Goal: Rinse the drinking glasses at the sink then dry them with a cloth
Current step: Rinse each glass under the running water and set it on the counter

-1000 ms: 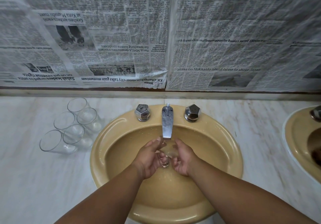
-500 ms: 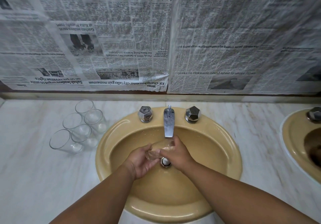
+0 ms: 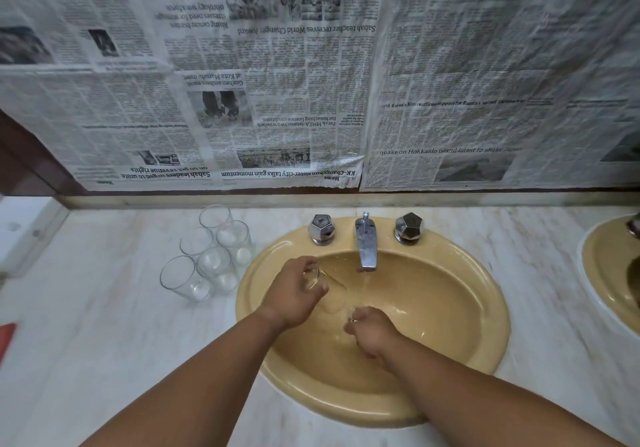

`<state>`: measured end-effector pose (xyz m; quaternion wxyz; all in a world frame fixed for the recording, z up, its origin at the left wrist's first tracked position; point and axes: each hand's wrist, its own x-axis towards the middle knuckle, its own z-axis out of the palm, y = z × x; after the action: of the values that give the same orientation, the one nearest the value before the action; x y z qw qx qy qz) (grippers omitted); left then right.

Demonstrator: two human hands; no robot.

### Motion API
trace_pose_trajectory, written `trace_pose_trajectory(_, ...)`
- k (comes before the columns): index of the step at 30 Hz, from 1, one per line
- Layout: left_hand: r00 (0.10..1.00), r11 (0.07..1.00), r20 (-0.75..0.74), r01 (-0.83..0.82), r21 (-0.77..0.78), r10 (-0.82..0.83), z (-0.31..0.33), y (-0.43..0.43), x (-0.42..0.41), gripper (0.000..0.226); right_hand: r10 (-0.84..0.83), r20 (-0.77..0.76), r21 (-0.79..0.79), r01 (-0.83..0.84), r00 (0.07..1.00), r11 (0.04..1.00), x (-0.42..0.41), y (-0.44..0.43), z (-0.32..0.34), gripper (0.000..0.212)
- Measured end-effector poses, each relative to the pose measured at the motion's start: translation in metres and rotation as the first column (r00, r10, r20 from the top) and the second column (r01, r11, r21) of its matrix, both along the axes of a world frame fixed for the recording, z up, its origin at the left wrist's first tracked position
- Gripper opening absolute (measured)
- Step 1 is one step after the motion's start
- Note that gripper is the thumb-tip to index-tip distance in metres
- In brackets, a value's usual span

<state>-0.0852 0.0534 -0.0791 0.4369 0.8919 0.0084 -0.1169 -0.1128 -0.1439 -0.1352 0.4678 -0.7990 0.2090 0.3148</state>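
My left hand (image 3: 292, 294) grips a clear drinking glass (image 3: 327, 290), tilted on its side over the left part of the yellow sink (image 3: 485, 294). Water runs from the chrome tap (image 3: 366, 245) in a thin stream. Lower in the basin, my right hand (image 3: 372, 332) lies under the stream beside the glass's open end, fingers loosely curled and holding nothing that I can see. Several more clear glasses (image 3: 214, 259) stand upright in a cluster on the marble counter (image 3: 104, 325), left of the sink.
Two chrome knobs (image 3: 322, 228) (image 3: 409, 227) flank the tap. A second yellow sink (image 3: 606, 273) sits at the right edge. Newspaper (image 3: 311, 100) covers the wall behind. A red thing (image 3: 5, 339) shows at the far left edge.
My left hand has carried the glass left, away from the stream. My right hand has let go of it and dropped lower in the basin. The view has shifted right and down.
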Motion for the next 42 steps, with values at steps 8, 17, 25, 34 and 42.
trace_pose_trajectory(8, 0.994, 0.995, 0.058, 0.097, 0.011, -0.098, 0.0, 0.033, -0.009, 0.055, -0.077, 0.048, -0.098, 0.082, 0.996, 0.992, -0.006, 0.041, 0.014, 0.032)
trace_pose_trajectory(17, 0.98, 0.974, 0.191, -0.01, -0.225, 0.054, 0.07, 0.092, -0.015, 0.051, -0.358, 0.243, 0.03, 0.362, 0.902, 0.932, -0.013, 0.104, 0.041, 0.016)
trace_pose_trajectory(25, 0.894, 0.929, 0.317, -0.226, -0.294, 0.318, 0.147, 0.23, -0.024, 0.05, 0.109, 0.654, -0.089, -0.067, 0.749, 0.994, -0.004, 0.216, 0.115, 0.016)
trace_pose_trajectory(34, 0.878, 0.876, 0.21, -0.463, 0.137, 0.431, 0.085, 0.349, -0.064, 0.063, 0.68, 0.482, -0.556, -0.407, 0.552, 0.725, -0.005, 0.303, 0.108, 0.038)
trace_pose_trajectory(42, 0.894, 0.848, 0.073, -0.443, 0.291, 0.442, 0.041, 0.386, -0.077, 0.065, 0.737, 0.388, -0.656, -0.395, 0.554, 0.643, 0.002, 0.321, 0.083, 0.029)
